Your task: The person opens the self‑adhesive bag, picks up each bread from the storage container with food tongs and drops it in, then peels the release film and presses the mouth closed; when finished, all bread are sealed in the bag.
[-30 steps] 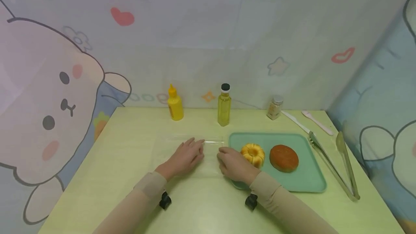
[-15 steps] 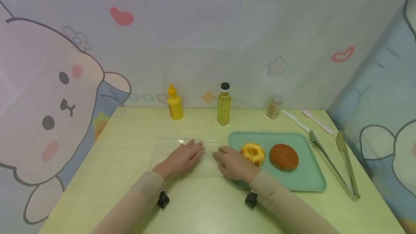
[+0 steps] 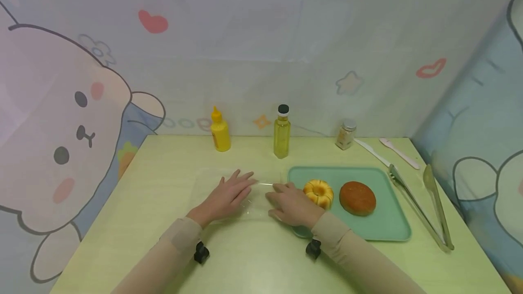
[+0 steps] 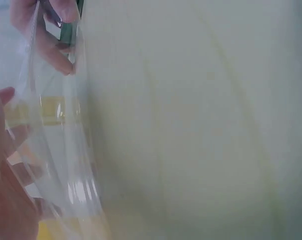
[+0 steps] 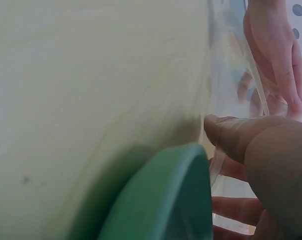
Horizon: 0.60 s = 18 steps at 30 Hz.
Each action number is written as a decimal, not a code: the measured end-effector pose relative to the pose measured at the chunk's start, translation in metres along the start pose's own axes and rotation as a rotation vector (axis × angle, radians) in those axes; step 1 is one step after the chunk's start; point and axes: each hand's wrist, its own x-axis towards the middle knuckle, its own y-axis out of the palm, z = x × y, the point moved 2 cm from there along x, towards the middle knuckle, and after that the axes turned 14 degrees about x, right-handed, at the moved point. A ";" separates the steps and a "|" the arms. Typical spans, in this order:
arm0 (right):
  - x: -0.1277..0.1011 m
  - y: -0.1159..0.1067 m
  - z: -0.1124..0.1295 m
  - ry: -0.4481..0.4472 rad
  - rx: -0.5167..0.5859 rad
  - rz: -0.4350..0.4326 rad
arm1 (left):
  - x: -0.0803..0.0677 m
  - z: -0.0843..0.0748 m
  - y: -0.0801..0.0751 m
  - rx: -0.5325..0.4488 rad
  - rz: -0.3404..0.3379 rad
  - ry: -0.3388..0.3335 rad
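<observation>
A low clear plastic container (image 3: 255, 207) lies on the table between my hands, its see-through wall (image 4: 78, 190) close up in the left wrist view. My left hand (image 3: 224, 198) rests over its left part, fingers spread and nearly straight. At the right end, my right hand (image 3: 297, 207) touches it with loosely bent fingers reaching over the edge. The right thumb (image 5: 228, 131) lies along its near side in the right wrist view. Just right of it, a green tray (image 3: 380, 228) holds a fluted yellow cake (image 3: 318, 193) and a round brown bun (image 3: 357, 198). The right hand partly overlaps the tray.
At the back stand a yellow squeeze bottle (image 3: 221, 135), an oil bottle (image 3: 282, 135) and a small seasoning jar (image 3: 345, 135). A white plastic knife (image 3: 371, 151), a pink fork (image 3: 400, 154) and metal tongs (image 3: 439, 212) lie at the right. A printed cloth (image 3: 245, 49) hangs behind.
My left hand has slid left and slightly toward me, its fingers spreading. My right hand's fingers have straightened and reach further left over the container. The tray and bottles have stayed put.
</observation>
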 end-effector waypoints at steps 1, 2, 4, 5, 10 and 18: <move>0.001 0.000 0.000 0.002 -0.008 0.002 | -0.001 0.000 0.000 -0.009 -0.004 -0.002; 0.001 0.000 0.000 0.005 -0.014 0.002 | -0.001 0.000 -0.001 -0.016 -0.008 -0.004; 0.002 0.000 0.000 0.008 -0.022 0.003 | -0.002 0.000 -0.001 -0.033 -0.009 -0.005; 0.002 0.000 0.000 0.010 -0.026 0.004 | -0.002 0.000 -0.001 -0.039 -0.008 -0.006; 0.000 -0.005 0.000 0.013 0.026 -0.008 | -0.003 0.001 0.001 -0.049 0.023 -0.019; -0.021 -0.036 -0.003 -0.031 0.147 -0.162 | -0.002 0.001 0.000 -0.022 0.057 -0.029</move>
